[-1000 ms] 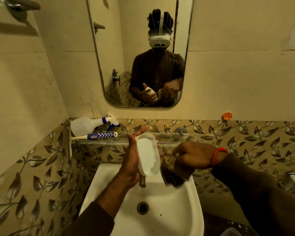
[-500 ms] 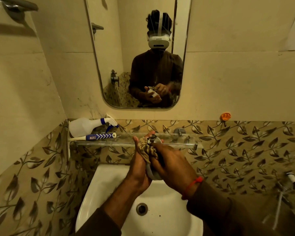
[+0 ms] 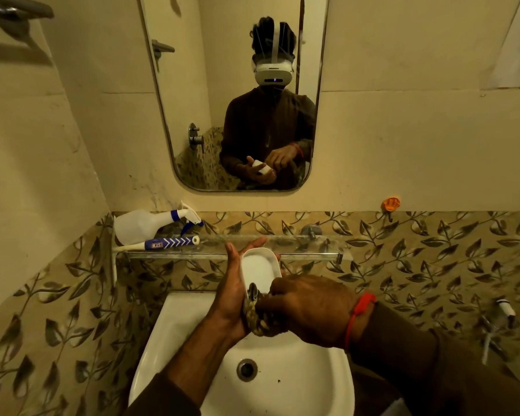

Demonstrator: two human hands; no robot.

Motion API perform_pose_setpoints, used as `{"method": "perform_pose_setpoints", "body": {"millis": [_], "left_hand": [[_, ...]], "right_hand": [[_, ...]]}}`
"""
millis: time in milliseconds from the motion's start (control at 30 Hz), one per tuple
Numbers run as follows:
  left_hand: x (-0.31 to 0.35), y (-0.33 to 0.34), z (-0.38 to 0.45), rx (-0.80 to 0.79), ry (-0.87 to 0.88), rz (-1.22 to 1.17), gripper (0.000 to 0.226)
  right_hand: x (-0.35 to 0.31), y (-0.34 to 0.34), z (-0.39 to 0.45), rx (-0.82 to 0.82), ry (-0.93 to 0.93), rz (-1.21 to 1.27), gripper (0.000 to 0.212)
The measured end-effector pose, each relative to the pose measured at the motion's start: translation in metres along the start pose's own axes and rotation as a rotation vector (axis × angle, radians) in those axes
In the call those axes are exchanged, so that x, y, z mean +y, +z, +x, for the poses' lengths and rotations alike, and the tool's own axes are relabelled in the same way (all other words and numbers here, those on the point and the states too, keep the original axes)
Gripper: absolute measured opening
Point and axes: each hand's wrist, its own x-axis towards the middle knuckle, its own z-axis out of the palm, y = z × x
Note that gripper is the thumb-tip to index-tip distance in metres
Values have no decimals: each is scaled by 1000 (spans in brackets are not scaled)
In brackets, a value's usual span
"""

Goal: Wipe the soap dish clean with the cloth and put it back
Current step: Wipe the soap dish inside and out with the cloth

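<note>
The white oval soap dish (image 3: 260,270) is held upright over the basin, its hollow side facing me. My left hand (image 3: 233,291) holds it from the left, with the thumb and fingertips showing round its top rim. My right hand (image 3: 306,307) grips a bunched patterned cloth (image 3: 257,318) and presses it against the lower end of the dish. The dish's bottom edge is hidden behind the cloth.
A white washbasin (image 3: 312,385) with its drain (image 3: 246,368) lies below my hands. Behind them runs a glass shelf (image 3: 309,250) carrying a spray bottle (image 3: 144,225) and a blue and white tube (image 3: 168,244). A mirror (image 3: 222,94) hangs above. A hose fitting (image 3: 505,310) sits at the right.
My right hand has slid the cloth from the upper part of the dish down to its lower end, which uncovers the white inside. My left hand keeps the dish in place.
</note>
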Motion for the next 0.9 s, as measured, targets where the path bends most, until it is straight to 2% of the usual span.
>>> {"method": "perform_pose_setpoints", "body": {"millis": [100, 267, 433, 567, 633, 767, 900], "left_hand": [[0, -1, 0, 21, -8, -10, 77], [-1, -11, 1, -16, -111, -13, 78], [3, -18, 3, -65, -212, -112, 75], [0, -15, 0, -63, -219, -89, 72], [-4, -7, -4, -21, -213, -56, 76], [-13, -1, -1, 28, -167, -90, 82], [-18, 2, 2, 28, -145, -128, 83]], "right_hand": [[0, 7, 1, 57, 15, -31, 40], [7, 9, 0, 48, -38, 178, 42], [5, 20, 4, 195, -35, 242, 40], [1, 22, 10, 373, 172, 353, 46], [4, 19, 15, 454, 280, 268, 46], [5, 13, 23, 471, 427, 175, 45], [5, 15, 26, 524, 494, 236, 41]]}}
